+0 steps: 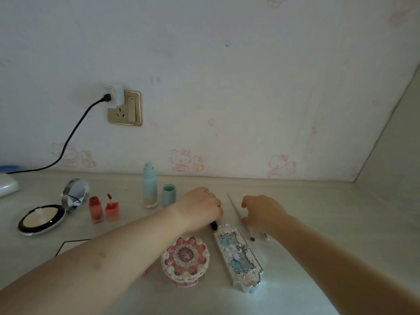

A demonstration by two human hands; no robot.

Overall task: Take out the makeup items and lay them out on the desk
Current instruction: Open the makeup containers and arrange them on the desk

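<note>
My left hand (200,208) rests knuckles-up on the desk, fingers curled over a small black item (213,225) that peeks out beneath it. My right hand (261,210) hovers just right of it, fingers bent down near thin white brushes (234,206). In front lie an ornate silver-blue palette (238,255) and a round pink cake-shaped compact (185,260). To the left stand a blue bottle (150,186) with its cap (168,194) beside it, two red lip tints (103,209), and an open powder compact (43,218) with mirror.
The desk (318,212) meets a wallpapered wall at the back and a side wall on the right. A black cable (72,133) runs from a wall socket down to the far left. A white object (6,185) sits at the left edge.
</note>
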